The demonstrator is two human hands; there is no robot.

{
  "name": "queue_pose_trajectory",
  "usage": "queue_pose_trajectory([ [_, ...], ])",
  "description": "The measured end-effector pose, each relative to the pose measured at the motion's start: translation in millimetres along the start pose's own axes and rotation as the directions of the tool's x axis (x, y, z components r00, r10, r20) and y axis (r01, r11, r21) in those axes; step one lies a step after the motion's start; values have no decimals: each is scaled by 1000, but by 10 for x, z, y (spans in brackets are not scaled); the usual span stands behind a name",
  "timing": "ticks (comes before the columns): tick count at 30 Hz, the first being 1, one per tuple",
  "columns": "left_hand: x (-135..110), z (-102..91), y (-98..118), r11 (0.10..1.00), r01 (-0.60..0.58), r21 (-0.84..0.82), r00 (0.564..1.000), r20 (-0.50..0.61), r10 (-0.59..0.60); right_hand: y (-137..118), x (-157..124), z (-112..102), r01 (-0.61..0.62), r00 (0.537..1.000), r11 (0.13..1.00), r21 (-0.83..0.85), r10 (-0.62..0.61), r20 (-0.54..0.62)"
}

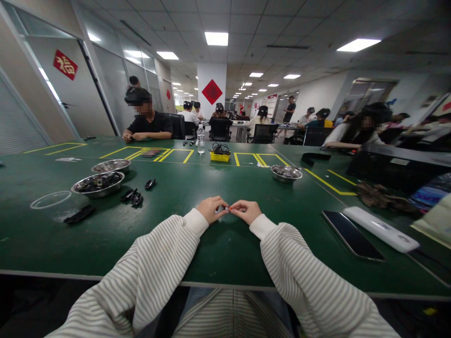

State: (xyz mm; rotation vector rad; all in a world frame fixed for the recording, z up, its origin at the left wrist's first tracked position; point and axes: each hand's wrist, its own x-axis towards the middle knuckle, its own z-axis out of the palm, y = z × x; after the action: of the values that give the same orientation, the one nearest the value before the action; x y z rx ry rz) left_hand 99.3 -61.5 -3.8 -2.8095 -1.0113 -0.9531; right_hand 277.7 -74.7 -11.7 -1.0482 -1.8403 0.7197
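My left hand (212,209) and my right hand (247,211) meet fingertip to fingertip just above the green table (225,253). Between them is a tiny part with orange and dark areas (229,209), pinched from both sides. Its kind is too small to make out, and the fingers cover most of it. Left of my hands lie several small black plastic pieces (136,199). A steel bowl (102,192) farther left holds many dark small parts.
Another steel bowl (112,165) stands behind the first, and one more bowl (286,174) ahead to the right. A yellow box (219,157) with black cables and a water bottle (200,140) stand ahead. A phone (352,234) and white device (380,228) lie right. Co-workers sit around.
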Motion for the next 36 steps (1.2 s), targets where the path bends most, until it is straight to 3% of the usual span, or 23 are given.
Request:
queue_pose_trajectory([
  [12, -11, 9, 4, 999, 23, -22, 995, 99, -21, 16, 16, -18, 42, 999, 980, -193, -40, 14],
  [23, -7, -28, 9, 975, -115, 189, 991, 84, 100, 29, 12, 11, -5, 991, 996, -89, 17, 134],
  [30, 12, -76, -226, 953, -103, 284, 994, 58, 90, 10, 11, 6, 7, 986, 994, -109, 11, 165],
  [36, -27, -195, -586, 908, 36, 418, 999, 5, -41, 20, 6, 2, 39, 985, 985, -166, -10, 172],
])
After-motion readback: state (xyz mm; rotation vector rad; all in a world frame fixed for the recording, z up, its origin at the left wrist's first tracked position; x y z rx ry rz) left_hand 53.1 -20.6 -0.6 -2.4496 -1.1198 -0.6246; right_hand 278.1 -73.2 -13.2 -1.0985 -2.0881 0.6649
